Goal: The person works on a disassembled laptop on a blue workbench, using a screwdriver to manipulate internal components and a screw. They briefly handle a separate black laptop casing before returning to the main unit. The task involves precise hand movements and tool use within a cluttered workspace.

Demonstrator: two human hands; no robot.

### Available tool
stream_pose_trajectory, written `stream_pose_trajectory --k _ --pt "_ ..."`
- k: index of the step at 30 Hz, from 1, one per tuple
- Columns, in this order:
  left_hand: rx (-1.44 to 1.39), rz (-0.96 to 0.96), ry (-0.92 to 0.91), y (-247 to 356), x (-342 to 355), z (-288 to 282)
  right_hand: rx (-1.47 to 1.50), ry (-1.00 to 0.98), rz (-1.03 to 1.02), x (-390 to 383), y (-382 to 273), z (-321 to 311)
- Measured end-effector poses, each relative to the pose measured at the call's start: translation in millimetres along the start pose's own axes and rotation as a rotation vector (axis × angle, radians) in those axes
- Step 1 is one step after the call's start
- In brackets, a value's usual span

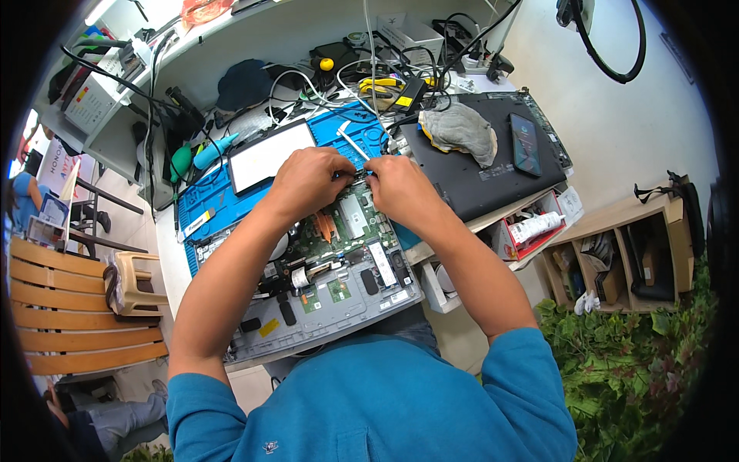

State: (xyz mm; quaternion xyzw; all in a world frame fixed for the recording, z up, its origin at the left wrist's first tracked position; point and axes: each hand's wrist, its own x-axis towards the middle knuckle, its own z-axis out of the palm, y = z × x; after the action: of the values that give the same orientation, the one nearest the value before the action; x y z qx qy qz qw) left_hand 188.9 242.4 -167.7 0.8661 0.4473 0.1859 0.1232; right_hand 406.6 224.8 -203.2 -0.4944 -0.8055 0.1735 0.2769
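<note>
An opened laptop base (342,304) lies in front of me, its green circuit board (358,246) and copper heat pipe (326,227) bare. Over the board's far edge, my left hand (308,181) is closed, thumb and fingers pinched together. My right hand (404,189) is closed just beside it, fingertips low at the same edge. Whatever sits between the fingers is hidden or too small to name. A thin white stick (352,143) reaches the right fingertips from the far side; whether it is gripped I cannot tell. Beneath the laptop's far part lies a blue work mat (331,123).
A framed white panel (271,156) lies on the mat at left. To the right, a dark laptop (462,181) carries a grey cloth (460,132) and a phone (526,144). Cables and tools crowd the back. A red-and-white box (531,229) holds a white tube.
</note>
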Motion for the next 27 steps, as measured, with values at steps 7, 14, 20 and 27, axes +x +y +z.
stream_pose_trajectory --k 7,14,20,27 --pt "0.021 -0.014 0.018 3 -1 4 0.105 0.077 0.088 -5 -9 -3" --pt "0.111 0.079 0.043 -2 0 11 0.125 0.142 0.002 -9 -2 3" --pt "0.174 0.189 0.057 -8 1 14 0.080 0.163 -0.133 -8 3 4" --pt "0.177 0.212 0.007 -5 3 10 0.013 0.128 -0.219 -5 10 5"
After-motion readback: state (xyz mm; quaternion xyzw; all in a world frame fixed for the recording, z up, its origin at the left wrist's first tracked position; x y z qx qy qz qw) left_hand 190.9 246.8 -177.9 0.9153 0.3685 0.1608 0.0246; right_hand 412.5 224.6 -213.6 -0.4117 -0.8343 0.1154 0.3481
